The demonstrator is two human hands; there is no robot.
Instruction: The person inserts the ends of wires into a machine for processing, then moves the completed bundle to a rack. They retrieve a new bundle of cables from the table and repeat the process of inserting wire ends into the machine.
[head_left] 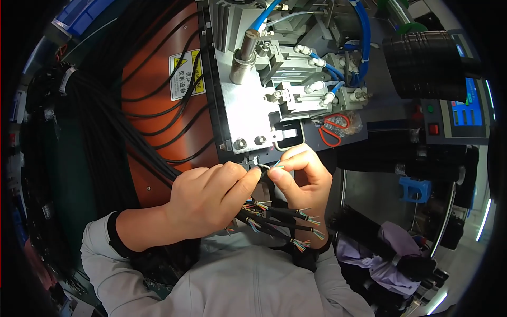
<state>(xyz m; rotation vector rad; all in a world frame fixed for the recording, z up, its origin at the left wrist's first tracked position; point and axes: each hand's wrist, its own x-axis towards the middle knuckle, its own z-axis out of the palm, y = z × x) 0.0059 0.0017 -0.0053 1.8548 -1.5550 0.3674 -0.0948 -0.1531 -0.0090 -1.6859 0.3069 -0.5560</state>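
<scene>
My left hand [208, 198] is closed in a pinch on a cable end [262, 166], just in front of the metal machine. Facing it, my right hand [303, 171] pinches the thin wires [278, 165] fanning from that cable; a blue one sticks up between thumb and forefinger. Beneath both hands lie several black cables [274, 222], their stripped ends showing small coloured wires. Part of the held cable is hidden behind my left fingers.
The machine [248, 111] with metal blocks and blue air hoses [364, 42] stands ahead. Red-handled scissors [332, 134] lie right of it. Black cables [105, 116] bundle across the orange panel [153, 129] at left. A control box [451, 119] with a screen stands far right.
</scene>
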